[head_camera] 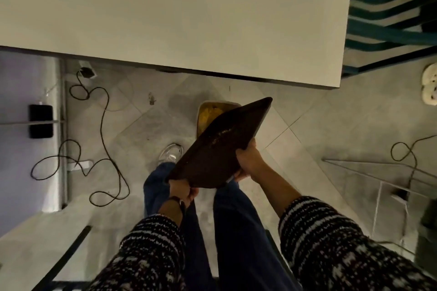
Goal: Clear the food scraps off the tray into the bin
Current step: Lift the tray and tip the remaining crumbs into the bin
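A dark brown tray [220,146] is tilted steeply, its far end dipping over a light-rimmed bin [201,113] on the floor. Yellow food scraps [208,116] lie inside the bin. A few small crumbs cling to the tray's surface. My left hand [183,190] grips the tray's near left corner. My right hand [248,160] grips its near right edge, fingers curled over the rim. The tray hides most of the bin's opening.
A white table [189,19] spans the upper view, its edge just beyond the bin. Black cables [101,125] loop on the tiled floor at left, near a power strip [80,164]. A wire rack [390,184] stands at right. My shoe [171,152] is beside the bin.
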`<act>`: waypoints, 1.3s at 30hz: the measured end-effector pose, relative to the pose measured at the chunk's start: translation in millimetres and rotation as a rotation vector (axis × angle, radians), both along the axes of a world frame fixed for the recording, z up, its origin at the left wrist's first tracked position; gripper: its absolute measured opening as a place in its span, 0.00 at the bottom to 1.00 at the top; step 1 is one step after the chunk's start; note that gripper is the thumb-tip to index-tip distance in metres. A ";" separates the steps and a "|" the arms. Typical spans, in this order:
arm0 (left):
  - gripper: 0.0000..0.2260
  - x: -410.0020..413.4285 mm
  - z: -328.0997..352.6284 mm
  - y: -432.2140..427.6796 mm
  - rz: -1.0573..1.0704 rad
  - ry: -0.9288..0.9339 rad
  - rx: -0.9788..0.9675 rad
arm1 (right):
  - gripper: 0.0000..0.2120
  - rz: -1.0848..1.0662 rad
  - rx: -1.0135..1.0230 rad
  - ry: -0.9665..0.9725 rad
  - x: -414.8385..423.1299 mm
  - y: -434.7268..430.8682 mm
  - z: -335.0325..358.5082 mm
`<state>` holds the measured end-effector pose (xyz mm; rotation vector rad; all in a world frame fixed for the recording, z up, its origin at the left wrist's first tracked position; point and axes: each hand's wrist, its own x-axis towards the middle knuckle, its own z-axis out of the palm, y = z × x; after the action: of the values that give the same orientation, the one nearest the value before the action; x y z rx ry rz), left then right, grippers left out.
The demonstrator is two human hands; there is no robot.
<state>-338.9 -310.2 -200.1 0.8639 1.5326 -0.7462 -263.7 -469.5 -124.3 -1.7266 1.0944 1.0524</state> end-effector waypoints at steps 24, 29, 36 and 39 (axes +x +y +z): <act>0.17 14.7 24.0 -1.1 -0.114 -0.027 -0.088 | 0.20 0.075 -0.187 0.070 5.4 -10.4 -17.0; 0.18 5.4 19.4 2.7 -0.150 -0.010 -0.025 | 0.25 0.084 -0.197 0.010 -9.5 -15.4 -21.2; 0.25 1.6 44.1 15.0 -0.235 -0.071 -0.050 | 0.29 0.027 -0.116 -0.096 -35.6 -28.2 32.0; 0.25 1.5 77.9 23.3 -0.370 -0.059 -0.104 | 0.40 0.038 -0.077 -0.194 -58.6 -39.3 81.3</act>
<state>-337.4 -287.0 -122.2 1.0953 1.2831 -1.0479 -322.3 -508.8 -43.0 -1.8745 0.9943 0.8542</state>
